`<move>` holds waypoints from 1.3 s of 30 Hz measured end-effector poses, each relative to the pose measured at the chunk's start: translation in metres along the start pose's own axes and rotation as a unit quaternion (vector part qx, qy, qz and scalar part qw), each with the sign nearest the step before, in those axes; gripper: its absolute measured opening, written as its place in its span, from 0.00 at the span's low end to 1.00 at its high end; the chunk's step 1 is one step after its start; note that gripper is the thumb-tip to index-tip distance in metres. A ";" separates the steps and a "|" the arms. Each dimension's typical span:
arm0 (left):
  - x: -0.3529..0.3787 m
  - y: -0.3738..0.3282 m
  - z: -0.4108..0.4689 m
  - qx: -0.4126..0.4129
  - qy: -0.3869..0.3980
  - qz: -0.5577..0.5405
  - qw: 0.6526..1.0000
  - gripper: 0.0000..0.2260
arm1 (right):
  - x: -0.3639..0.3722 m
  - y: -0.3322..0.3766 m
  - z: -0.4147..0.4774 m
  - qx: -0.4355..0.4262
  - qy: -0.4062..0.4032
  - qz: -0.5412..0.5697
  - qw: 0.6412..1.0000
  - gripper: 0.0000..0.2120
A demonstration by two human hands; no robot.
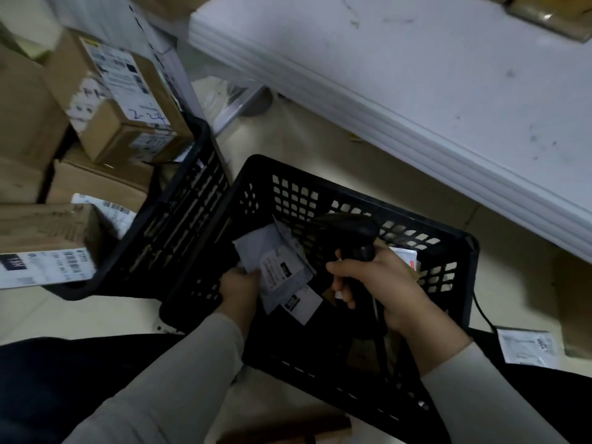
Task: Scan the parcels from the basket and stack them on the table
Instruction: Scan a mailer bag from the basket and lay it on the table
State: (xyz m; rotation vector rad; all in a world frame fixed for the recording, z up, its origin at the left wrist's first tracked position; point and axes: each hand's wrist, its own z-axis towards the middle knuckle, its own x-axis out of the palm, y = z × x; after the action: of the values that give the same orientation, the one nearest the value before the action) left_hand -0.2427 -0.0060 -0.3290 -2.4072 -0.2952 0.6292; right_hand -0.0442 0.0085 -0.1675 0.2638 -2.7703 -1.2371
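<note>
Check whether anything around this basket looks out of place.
One white parcel lies loose on the floor to the right of the black basket, outside it, near the scanner cord. Otherwise nothing stands out.

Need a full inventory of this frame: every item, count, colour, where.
near basket: 1, black, floor, centre
second basket: 1, black, left of it
grey parcel: 1, grey, over near basket
other parcels: at least 2, white, inside near basket
scanner: 1, black, over near basket
cardboard boxes: several, brown, far left
table: 1, white, upper right
flat parcel: 1, white, floor, right
left hand: holds grey parcel
right hand: grips scanner
</note>
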 end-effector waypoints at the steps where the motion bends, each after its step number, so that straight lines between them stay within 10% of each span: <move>1: -0.002 -0.005 -0.009 0.030 0.012 -0.019 0.999 0.08 | 0.000 0.001 -0.006 -0.005 -0.001 -0.005 1.000 0.07; 13: -0.060 -0.052 -0.071 0.313 0.063 0.207 0.925 0.07 | -0.006 0.002 -0.091 -0.063 0.014 -0.042 0.997 0.05; 27: -0.093 -0.116 -0.120 0.446 0.046 0.179 0.876 0.13 | -0.012 0.020 -0.145 -0.142 0.015 -0.151 0.978 0.07; 39: -0.124 -0.209 -0.168 0.458 0.070 0.257 0.848 0.12 | -0.013 0.022 -0.179 -0.295 -0.078 -0.371 0.877 0.08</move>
State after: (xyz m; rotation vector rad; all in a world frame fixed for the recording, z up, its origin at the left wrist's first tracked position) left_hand -0.2762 0.0260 -0.0365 -1.5496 0.6191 0.6186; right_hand -0.0061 -0.1055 -0.0319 1.2806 -2.2654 -2.2642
